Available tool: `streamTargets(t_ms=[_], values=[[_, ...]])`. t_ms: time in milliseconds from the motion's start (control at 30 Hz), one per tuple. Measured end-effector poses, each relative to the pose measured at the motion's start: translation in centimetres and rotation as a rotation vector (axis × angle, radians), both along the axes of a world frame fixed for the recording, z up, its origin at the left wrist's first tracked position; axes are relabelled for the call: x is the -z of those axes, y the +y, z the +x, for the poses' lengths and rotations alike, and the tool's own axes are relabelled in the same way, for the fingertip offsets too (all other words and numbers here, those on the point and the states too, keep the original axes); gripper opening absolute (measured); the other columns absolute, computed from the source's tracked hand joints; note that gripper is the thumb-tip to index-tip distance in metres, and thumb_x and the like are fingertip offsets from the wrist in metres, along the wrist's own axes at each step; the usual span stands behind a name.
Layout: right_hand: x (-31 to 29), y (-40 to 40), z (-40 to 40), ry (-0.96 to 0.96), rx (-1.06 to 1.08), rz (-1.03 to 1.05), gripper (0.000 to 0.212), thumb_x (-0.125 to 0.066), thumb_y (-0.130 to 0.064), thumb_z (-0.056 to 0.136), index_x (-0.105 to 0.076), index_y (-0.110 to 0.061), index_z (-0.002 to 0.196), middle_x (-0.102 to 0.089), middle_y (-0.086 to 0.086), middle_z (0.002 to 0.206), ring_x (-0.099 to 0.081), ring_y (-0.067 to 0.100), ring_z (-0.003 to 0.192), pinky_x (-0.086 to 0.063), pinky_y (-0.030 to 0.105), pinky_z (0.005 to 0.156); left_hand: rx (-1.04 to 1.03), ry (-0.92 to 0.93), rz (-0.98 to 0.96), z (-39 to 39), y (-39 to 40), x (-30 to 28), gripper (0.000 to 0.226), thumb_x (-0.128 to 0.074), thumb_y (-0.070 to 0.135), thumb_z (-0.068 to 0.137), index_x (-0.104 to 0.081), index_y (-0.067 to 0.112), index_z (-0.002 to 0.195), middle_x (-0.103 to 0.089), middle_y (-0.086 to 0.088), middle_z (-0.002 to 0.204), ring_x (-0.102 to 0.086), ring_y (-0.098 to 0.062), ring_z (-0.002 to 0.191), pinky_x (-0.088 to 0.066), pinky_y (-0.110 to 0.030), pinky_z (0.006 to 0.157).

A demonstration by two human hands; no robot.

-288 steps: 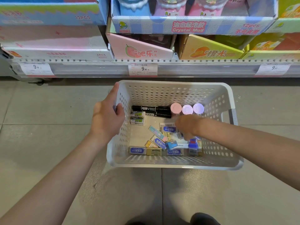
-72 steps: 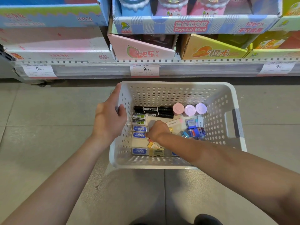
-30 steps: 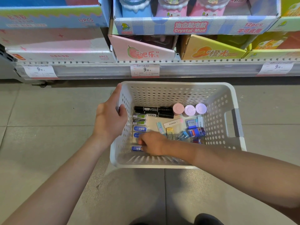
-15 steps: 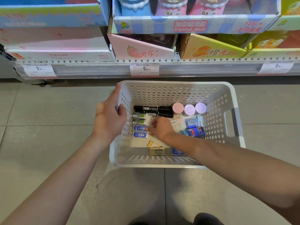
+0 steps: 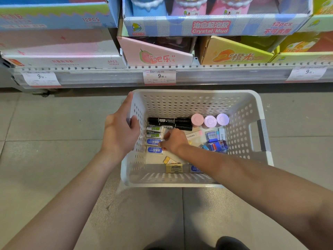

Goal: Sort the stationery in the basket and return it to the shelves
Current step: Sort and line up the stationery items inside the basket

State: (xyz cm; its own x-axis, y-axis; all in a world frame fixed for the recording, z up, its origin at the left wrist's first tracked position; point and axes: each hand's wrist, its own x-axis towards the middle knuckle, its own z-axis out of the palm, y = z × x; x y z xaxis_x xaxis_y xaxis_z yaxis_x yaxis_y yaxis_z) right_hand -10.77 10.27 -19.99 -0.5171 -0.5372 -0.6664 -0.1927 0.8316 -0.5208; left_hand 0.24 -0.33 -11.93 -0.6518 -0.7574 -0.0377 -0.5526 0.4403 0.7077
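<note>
1. Right now my left hand (image 5: 119,136) is clamped on the left rim of the white perforated plastic basket (image 5: 196,181), mid-frame, thumb inside the wall.
2. My right hand (image 5: 175,141) is down inside, fingers curled beside a blue-labelled white eraser (image 5: 153,142); whether it grips anything, I cannot tell.
3. Left column inside: two green-labelled erasers (image 5: 154,132), then two blue ones.
4. Two black marker pens (image 5: 169,120) lie along the far wall, touching three round pastel-capped tubes (image 5: 210,120).
5. A small yellow box (image 5: 174,168) sits near the front wall.
6. Cardboard display boxes on the shelf (image 5: 180,76) fill the upper frame.
</note>
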Motion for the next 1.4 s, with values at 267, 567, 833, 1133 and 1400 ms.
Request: streamTargets(t_ms=[267, 567, 833, 1133, 1400], values=[[-2.2, 1.2, -4.5, -0.252, -0.262, -0.012, 0.016, -0.06, 0.0, 0.088, -0.064, 0.003, 0.103, -0.063, 0.004, 0.072, -0.069, 0.011, 0.065, -0.058, 0.021, 0.065, 0.01, 0.002, -0.003, 0.0, 0.0, -0.1, 0.061, -0.046, 0.006, 0.094, -0.029, 0.024, 0.149, -0.031, 0.0, 0.051, -0.034, -0.01, 0.041, -0.028, -0.013, 0.041], [-2.7, 6.3, -4.5, 0.21, -1.361, 0.141, 0.046, -0.063, -0.007, 0.082, -0.055, -0.016, 0.126, -0.052, 0.008, 0.124, -0.051, 0.025, 0.114, -0.04, 0.03, 0.077, 0.014, -0.004, -0.007, 0.0, 0.1, -0.1, 0.061, -0.046, 0.006, 0.094, -0.027, 0.024, 0.15, -0.039, -0.006, 0.056, -0.032, -0.013, 0.046, -0.035, -0.029, 0.048], [-1.1, 7.2, -4.2, 0.536, -1.689, 0.017, 0.043, -0.044, -0.007, 0.094, -0.044, -0.012, 0.137, -0.025, 0.018, 0.15, -0.035, 0.035, 0.131, -0.042, 0.045, 0.1, 0.004, -0.036, -0.029, -0.2, 0.0, -0.1, 0.062, -0.046, 0.006, 0.093, -0.028, 0.026, 0.149, -0.038, -0.006, 0.054, -0.034, -0.02, 0.047, -0.038, -0.032, 0.049], [-0.3, 7.7, -4.3, 0.443, -1.514, -0.108, 0.024, -0.051, -0.007, 0.088, -0.051, -0.014, 0.111, -0.06, 0.007, 0.112, -0.047, 0.026, 0.113, -0.034, 0.034, 0.102, -0.007, -0.036, -0.022, -0.2, 0.2, -0.4, 0.062, -0.046, 0.005, 0.094, -0.027, 0.024, 0.15, -0.032, 0.0, 0.05, -0.03, -0.014, 0.044, -0.032, -0.026, 0.046], [-2.7, 4.9, -4.6, -0.198, -0.696, -0.173, 0.032, -0.059, 0.002, 0.085, -0.056, -0.006, 0.116, -0.051, 0.0, 0.089, -0.05, 0.012, 0.078, -0.041, 0.014, 0.066, -0.002, -0.027, -0.014, -0.1, 0.2, -0.3, 0.062, -0.046, 0.006, 0.094, -0.027, 0.025, 0.15, -0.032, 0.001, 0.051, -0.029, -0.012, 0.044, -0.031, -0.019, 0.043]])
